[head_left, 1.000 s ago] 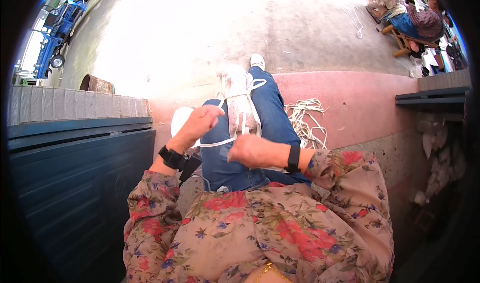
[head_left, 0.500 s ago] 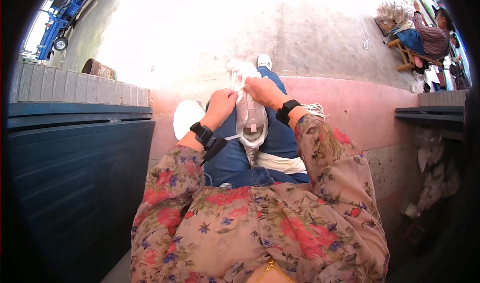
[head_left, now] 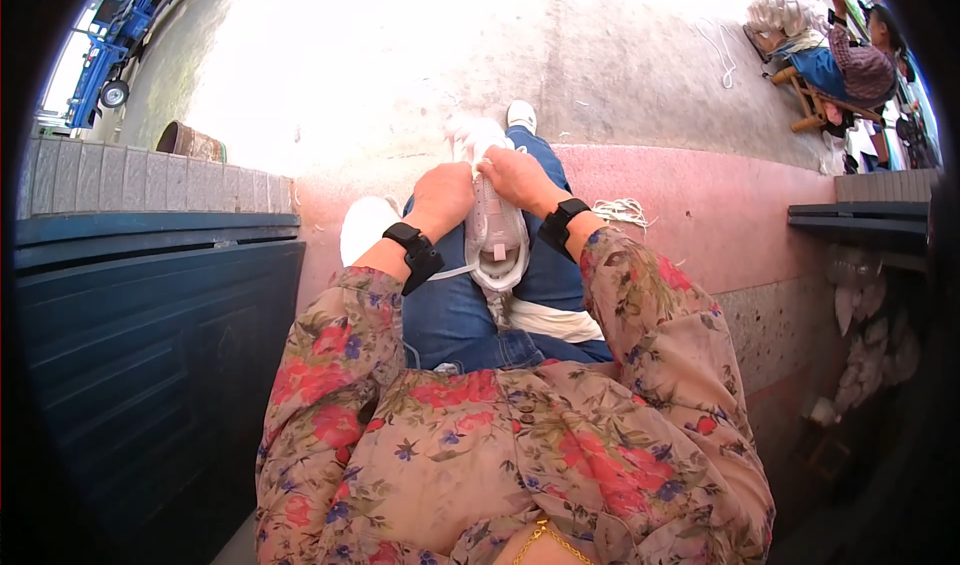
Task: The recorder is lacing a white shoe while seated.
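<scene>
A pale pink and white lace-up shoe (head_left: 498, 227) rests between my thighs, its heel opening toward me and its toe pointing away. My left hand (head_left: 444, 197) is closed at the left of its lacing, fingers pinched on the shoelace. My right hand (head_left: 522, 179) closes on the shoelace from the other side, close beside the left. Most of the lace between the fingers is hidden. A loose length of white shoelace (head_left: 455, 271) hangs off the shoe's left side over my jeans. White, glare-washed items (head_left: 474, 137) lie just beyond the toe.
A bundle of white laces (head_left: 622, 211) lies right of my knee, and a white rounded thing (head_left: 366, 227) at the left. Blue panels (head_left: 150, 365) stand at my left. At far right a person (head_left: 866, 70) sits by a pile of pale items (head_left: 785, 13).
My hands have drawn together and come slightly closer over the lacing. The loose lace shows longer at the left. The seated person's hand is higher.
</scene>
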The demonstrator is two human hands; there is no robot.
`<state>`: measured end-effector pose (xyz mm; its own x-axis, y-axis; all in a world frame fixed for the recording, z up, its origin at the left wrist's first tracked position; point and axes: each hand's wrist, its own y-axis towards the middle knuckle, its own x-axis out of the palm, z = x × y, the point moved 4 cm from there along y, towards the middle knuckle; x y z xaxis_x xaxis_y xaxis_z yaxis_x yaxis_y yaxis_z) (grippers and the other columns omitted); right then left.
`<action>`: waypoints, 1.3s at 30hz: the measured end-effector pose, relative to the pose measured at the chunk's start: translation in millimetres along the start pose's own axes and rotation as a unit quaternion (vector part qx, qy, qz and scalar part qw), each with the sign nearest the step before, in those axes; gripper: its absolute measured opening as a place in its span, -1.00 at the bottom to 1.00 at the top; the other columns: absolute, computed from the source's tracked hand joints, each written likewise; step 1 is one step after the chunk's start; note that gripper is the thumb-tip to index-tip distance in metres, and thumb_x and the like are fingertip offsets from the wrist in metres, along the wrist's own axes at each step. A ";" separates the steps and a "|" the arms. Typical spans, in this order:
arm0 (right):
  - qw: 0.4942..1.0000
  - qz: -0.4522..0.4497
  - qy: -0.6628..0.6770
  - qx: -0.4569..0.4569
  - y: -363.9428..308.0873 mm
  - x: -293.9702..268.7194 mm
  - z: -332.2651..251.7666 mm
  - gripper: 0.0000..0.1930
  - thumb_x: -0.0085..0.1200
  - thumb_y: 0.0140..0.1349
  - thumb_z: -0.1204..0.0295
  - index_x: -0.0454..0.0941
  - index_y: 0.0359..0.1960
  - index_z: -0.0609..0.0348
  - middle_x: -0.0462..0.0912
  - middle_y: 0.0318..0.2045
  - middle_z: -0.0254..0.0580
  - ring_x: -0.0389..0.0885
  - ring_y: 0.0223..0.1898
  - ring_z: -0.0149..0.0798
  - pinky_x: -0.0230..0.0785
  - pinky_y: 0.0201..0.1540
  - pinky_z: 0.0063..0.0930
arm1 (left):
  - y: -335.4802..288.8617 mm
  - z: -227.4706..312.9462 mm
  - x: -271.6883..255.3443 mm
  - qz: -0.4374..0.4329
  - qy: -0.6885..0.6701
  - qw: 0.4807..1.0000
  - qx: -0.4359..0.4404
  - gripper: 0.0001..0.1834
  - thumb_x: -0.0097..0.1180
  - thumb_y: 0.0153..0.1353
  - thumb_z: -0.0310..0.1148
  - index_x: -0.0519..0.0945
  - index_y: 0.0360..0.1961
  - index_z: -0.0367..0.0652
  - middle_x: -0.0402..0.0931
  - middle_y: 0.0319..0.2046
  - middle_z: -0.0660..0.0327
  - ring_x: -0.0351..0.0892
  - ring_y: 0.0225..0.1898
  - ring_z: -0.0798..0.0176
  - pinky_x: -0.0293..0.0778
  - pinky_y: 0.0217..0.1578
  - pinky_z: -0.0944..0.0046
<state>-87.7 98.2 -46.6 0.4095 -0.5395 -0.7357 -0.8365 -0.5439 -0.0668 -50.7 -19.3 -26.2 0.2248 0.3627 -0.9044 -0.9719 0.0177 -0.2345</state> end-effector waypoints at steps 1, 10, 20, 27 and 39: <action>1.000 0.001 -0.001 0.001 0.5 -0.3 1.3 -0.73 -0.14 0.15 0.27 0.40 -0.40 0.27 0.51 -0.43 0.14 0.47 -0.31 0.12 0.30 -0.29 -0.13 | 0.0 6.8 -0.8 0.002 0.032 0.999 0.037 -0.83 -0.09 0.01 -0.37 0.52 -0.50 -0.22 0.50 -0.48 -0.03 0.51 -0.41 -0.07 0.42 -0.39 0.04; 0.892 0.066 0.397 0.205 -7.4 -34.1 17.1 -0.60 -0.27 0.24 0.19 0.42 -0.55 0.28 0.40 -0.71 -0.26 0.35 -0.69 -0.45 0.18 -0.63 -0.55 | 5.4 21.7 2.7 -0.019 0.148 0.973 0.173 -0.90 -0.07 -0.06 -0.47 0.51 -0.53 -0.20 0.51 -0.53 0.05 0.55 -0.43 0.04 0.45 -0.46 0.11; 0.850 -0.093 0.446 0.264 -38.1 -10.0 14.5 -0.72 -0.11 0.17 0.31 0.43 -0.59 0.25 0.44 -0.69 -0.27 0.37 -0.78 -0.46 0.19 -0.81 -0.59 | -29.2 28.9 -2.5 0.150 0.117 0.970 0.154 -0.70 0.03 0.00 -0.12 0.48 -0.60 -0.16 0.47 -0.62 0.13 0.46 -0.43 0.06 0.40 -0.46 0.12; 0.990 0.036 -0.069 0.113 -25.8 10.4 -18.4 -0.81 -0.08 0.02 0.42 0.53 -0.59 0.26 0.57 -0.57 0.00 0.58 -0.56 -0.13 0.41 -0.52 -0.33 | -7.1 4.1 -2.0 -0.065 0.000 0.997 0.035 -0.79 -0.02 -0.13 -0.37 0.53 -0.43 -0.20 0.50 -0.44 -0.08 0.48 -0.34 -0.11 0.40 -0.28 0.07; 0.984 0.066 -0.159 -0.044 -36.8 19.9 -38.7 -0.91 -0.08 -0.03 0.48 0.49 -0.55 0.17 0.55 -0.59 -0.05 0.57 -0.51 -0.09 0.41 -0.49 -0.30 | -4.8 -6.3 -0.7 -0.067 -0.097 0.987 0.112 -0.80 -0.07 -0.13 -0.44 0.55 -0.47 -0.24 0.49 -0.45 -0.11 0.47 -0.33 -0.11 0.36 -0.25 0.06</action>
<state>-34.6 82.7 -32.7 0.1537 -0.3876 -0.9089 -0.8340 -0.5442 0.0910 -45.8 -25.5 -26.6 0.3559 0.5144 -0.7802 -0.9303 0.2744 -0.2434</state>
